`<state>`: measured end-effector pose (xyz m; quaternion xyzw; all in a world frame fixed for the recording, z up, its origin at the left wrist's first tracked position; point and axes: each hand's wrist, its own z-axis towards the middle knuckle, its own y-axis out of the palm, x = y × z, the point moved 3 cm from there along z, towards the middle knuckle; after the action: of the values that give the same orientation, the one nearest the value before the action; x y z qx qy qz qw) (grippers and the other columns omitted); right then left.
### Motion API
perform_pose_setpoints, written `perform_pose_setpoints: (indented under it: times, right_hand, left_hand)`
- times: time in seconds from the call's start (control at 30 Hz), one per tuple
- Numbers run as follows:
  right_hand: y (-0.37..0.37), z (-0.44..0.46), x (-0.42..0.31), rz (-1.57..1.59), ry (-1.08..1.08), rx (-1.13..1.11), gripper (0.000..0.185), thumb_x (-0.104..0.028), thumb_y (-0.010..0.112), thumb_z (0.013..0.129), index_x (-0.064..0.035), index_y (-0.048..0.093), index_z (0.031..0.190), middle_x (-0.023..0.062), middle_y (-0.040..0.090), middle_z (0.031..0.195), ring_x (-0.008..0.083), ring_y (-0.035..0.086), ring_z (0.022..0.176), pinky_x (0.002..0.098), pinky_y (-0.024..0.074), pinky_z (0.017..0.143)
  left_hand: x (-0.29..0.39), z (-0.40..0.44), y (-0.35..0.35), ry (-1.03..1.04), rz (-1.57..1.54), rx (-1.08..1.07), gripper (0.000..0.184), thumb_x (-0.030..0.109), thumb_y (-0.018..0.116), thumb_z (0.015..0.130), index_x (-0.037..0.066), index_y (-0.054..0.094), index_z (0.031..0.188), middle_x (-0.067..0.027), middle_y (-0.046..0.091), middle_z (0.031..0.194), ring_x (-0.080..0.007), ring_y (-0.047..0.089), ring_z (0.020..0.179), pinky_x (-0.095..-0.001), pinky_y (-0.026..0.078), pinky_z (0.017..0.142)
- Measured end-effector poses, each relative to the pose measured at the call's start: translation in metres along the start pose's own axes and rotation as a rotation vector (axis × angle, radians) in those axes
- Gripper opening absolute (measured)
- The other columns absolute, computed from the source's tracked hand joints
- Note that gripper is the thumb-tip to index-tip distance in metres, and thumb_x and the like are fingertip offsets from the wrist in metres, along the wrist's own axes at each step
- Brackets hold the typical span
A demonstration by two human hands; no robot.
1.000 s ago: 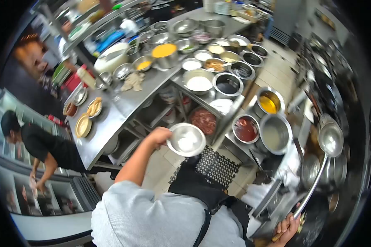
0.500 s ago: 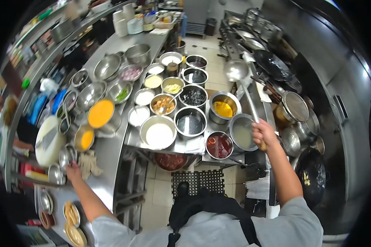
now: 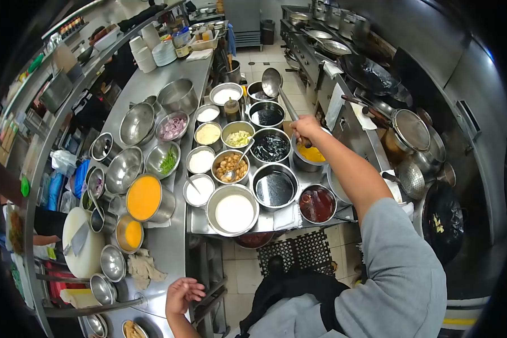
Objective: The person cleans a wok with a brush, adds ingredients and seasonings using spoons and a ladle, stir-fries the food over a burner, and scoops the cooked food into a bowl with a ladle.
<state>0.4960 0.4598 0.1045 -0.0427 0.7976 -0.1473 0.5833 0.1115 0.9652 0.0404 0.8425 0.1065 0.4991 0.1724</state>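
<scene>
My right hand (image 3: 307, 128) is closed round the handle of a long metal ladle (image 3: 272, 82). The ladle's bowl hangs over the back pots, near a pot of dark liquid (image 3: 266, 114). Under my right wrist, partly covered by the arm, is a pot of yellow liquid (image 3: 311, 153). My left hand (image 3: 183, 294) is in the air by the left counter's edge, its fingers loosely bent and apart, holding nothing. Nearest to it are a crumpled cloth (image 3: 145, 267) and two small metal bowls (image 3: 113, 262).
Between the counters stand several pots: white liquid (image 3: 234, 213), brown chunks with a spoon (image 3: 231, 167), red sauce (image 3: 317, 204). A tall orange container (image 3: 144, 197) and a white cutting board with a cleaver (image 3: 82, 242) are at left. Woks (image 3: 442, 222) and strainers (image 3: 411, 129) line the right side.
My right hand has carried the ladle left, over the middle pots. My left hand has let go of a small metal bowl and drawn back toward my body. The view has shifted.
</scene>
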Motion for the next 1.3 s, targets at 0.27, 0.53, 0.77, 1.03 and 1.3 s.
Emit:
perform_pose_setpoints:
  times: [0.27,0.53,0.77,1.03,1.3]
  right_hand:
    - [0.01,0.018,0.007,0.264,0.099,-0.103,0.02,-0.009,0.058,0.084,-0.0043,0.051,0.065,0.0052,0.051,0.052,0.0135,0.045,0.038,0.0275,0.036,0.034]
    - [-0.023,-0.013,-0.003,1.271,0.311,-0.492,0.014,-0.013,0.048,0.094,-0.003,0.046,0.084,-0.0018,0.047,0.058,0.0054,0.045,0.041,0.0189,0.0371,0.036]
    - [-0.151,-0.198,0.001,1.626,0.177,-0.568,0.031,-0.014,0.044,0.095,0.0072,0.041,0.118,0.0011,0.047,0.069,0.0041,0.046,0.043,0.0196,0.0399,0.037]
    - [-0.298,-0.486,0.078,1.56,-0.116,0.023,0.051,-0.017,0.04,0.096,0.0042,0.027,0.14,0.0013,0.044,0.073,0.0037,0.042,0.043,0.021,0.0392,0.036]
    - [-0.425,-0.596,0.246,0.901,0.264,0.781,0.029,-0.01,0.053,0.091,-0.0023,0.049,0.118,-0.0003,0.045,0.066,0.0047,0.038,0.039,0.0225,0.0332,0.033]
  left_hand:
    - [0.002,0.003,-0.003,-0.029,-0.004,0.118,0.026,0.017,0.054,0.094,-0.005,0.056,0.106,-0.0236,0.067,0.093,-0.0299,0.069,0.076,-0.033,0.058,0.061]
    - [-0.006,0.033,0.048,-0.165,0.168,-0.049,0.025,0.015,0.056,0.092,-0.004,0.056,0.108,-0.0218,0.067,0.093,-0.0279,0.069,0.076,-0.0312,0.057,0.062]
    - [-0.013,0.08,0.162,-0.311,0.404,-0.345,0.021,0.007,0.056,0.091,-0.004,0.055,0.109,-0.0173,0.068,0.095,-0.0211,0.068,0.08,-0.028,0.055,0.067]
    - [-0.086,0.109,0.299,-0.383,0.672,-0.831,0.024,0.014,0.059,0.091,-0.002,0.056,0.11,-0.0146,0.068,0.095,-0.0218,0.068,0.079,-0.0314,0.054,0.068]
    - [-0.314,0.113,0.452,-0.837,0.844,-1.149,0.032,0.023,0.062,0.09,0.003,0.057,0.114,-0.0083,0.065,0.105,-0.0185,0.065,0.089,-0.0304,0.054,0.075]
